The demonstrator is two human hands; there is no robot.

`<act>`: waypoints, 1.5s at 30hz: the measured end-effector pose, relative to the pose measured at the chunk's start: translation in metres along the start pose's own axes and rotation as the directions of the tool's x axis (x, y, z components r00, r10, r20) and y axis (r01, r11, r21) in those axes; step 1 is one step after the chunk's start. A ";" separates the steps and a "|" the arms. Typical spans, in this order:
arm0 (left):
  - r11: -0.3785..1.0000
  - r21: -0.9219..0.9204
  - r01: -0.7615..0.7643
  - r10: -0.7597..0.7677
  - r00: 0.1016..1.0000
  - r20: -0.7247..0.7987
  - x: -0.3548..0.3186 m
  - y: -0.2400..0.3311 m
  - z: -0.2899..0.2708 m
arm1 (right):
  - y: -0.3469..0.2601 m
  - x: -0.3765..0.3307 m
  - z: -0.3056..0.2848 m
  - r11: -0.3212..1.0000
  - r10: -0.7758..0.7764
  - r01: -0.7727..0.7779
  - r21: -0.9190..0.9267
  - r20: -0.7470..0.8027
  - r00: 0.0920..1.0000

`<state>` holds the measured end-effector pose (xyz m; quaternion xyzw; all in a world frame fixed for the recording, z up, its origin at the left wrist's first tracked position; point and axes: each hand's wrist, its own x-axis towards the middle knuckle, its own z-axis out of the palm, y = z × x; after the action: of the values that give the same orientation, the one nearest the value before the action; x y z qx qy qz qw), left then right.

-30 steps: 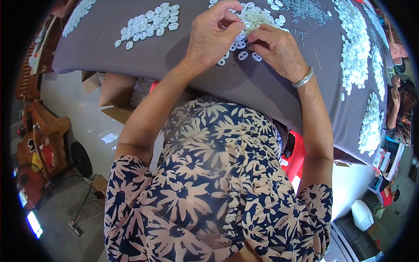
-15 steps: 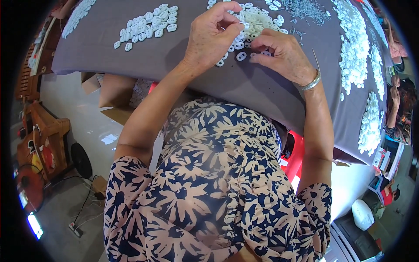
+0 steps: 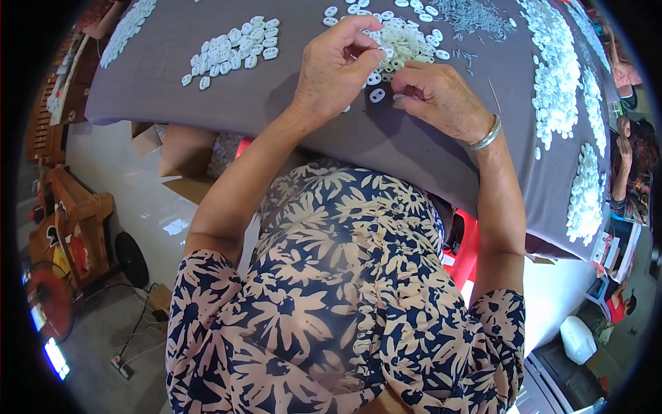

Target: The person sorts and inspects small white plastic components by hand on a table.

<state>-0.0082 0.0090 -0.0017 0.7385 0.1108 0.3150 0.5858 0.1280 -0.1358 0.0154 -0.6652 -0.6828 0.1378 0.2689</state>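
My left hand (image 3: 336, 67) hovers above the near edge of the cloth-covered table, thumb and fingers closed in a pinch. A small white plastic piece (image 3: 383, 53) shows at its fingertips, partly hidden. To the right, my right hand (image 3: 445, 98) also pinches, with a bit of a white piece (image 3: 398, 97) at its thumb and forefinger. Between the hands a white oval piece with two holes (image 3: 376, 95) lies on the cloth. Just beyond them sits a heap of cream-coloured translucent pieces (image 3: 408, 43), ringed by white ovals.
A pile of white oval pieces (image 3: 234, 47) lies on the left of the grey tablecloth (image 3: 186, 100). Small blue-grey pins (image 3: 472, 19) are heaped at the far right. Long mounds of white pieces (image 3: 557, 83) run along the right edge. Open cardboard boxes (image 3: 185, 148) stand below the table.
My right hand has shifted slightly left and down, closer to my left hand. The left hand keeps its pinch almost in place. The view has tilted a little.
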 end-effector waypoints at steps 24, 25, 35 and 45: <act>0.989 -0.120 0.086 -0.063 0.982 0.179 -0.010 0.010 0.015 | 0.010 0.001 -0.013 0.623 0.351 -0.156 0.767 -0.095 0.932; 0.990 -0.098 0.099 -0.079 0.979 0.189 -0.010 0.011 0.014 | 0.009 0.001 -0.013 0.621 0.351 -0.158 0.768 -0.093 0.932; 0.986 -0.105 0.126 -0.098 0.966 0.239 -0.012 0.013 0.014 | 0.005 0.000 -0.013 0.715 0.344 -0.169 0.679 -0.131 0.930; 0.992 -0.068 0.102 -0.084 0.971 0.224 -0.011 0.011 0.013 | 0.003 0.000 -0.011 0.767 0.275 -0.119 0.631 -0.156 0.949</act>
<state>-0.0115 -0.0105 0.0031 0.7391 0.0671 0.2073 0.6374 0.1370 -0.1373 0.0227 -0.6214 -0.4891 0.2984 0.5343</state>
